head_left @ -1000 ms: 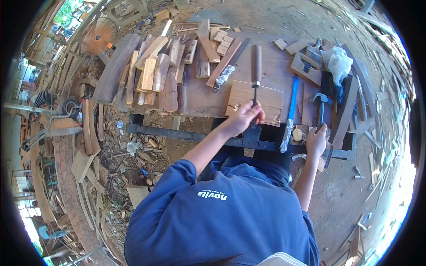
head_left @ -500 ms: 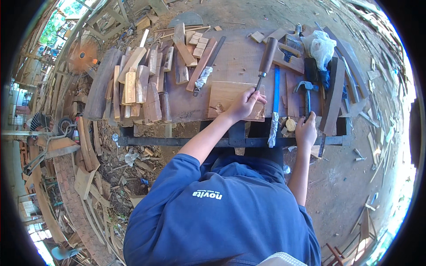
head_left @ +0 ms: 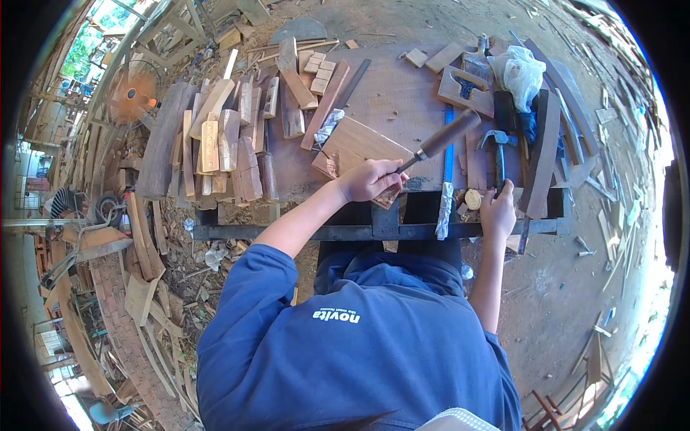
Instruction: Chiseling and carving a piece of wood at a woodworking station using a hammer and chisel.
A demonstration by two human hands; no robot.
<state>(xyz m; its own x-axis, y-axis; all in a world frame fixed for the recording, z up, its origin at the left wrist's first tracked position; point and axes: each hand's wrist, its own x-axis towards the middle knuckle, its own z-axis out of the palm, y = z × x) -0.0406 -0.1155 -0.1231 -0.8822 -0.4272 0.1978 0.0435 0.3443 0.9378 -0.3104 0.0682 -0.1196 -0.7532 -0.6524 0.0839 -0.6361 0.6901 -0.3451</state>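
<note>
My left hand [head_left: 370,179] is closed round the metal shaft of a chisel [head_left: 447,136], whose dark wooden handle slants up to the right. The same hand rests on a light wooden board [head_left: 359,144] lying askew at the bench's near edge. A rough carved patch shows at the board's left corner, and its near corner juts past the edge. My right hand [head_left: 497,212] grips the lower handle of a claw hammer [head_left: 499,161], its blue-grey head pointing away from me. Between the hands lies a blue metal strip [head_left: 448,154] with its near end wrapped in whitish material.
Wood offcuts [head_left: 228,136] crowd the left of the workbench [head_left: 402,86]. At its right are a wooden block with a cutout [head_left: 466,92], a brush [head_left: 477,63], a white plastic bag [head_left: 519,75] and a long dark plank [head_left: 540,154]. A fan [head_left: 134,95] stands at far left.
The board has turned and its left side has shifted away from me. My left hand has moved nearer and left, and the chisel's handle has tipped to the right. My right hand stays on the hammer.
</note>
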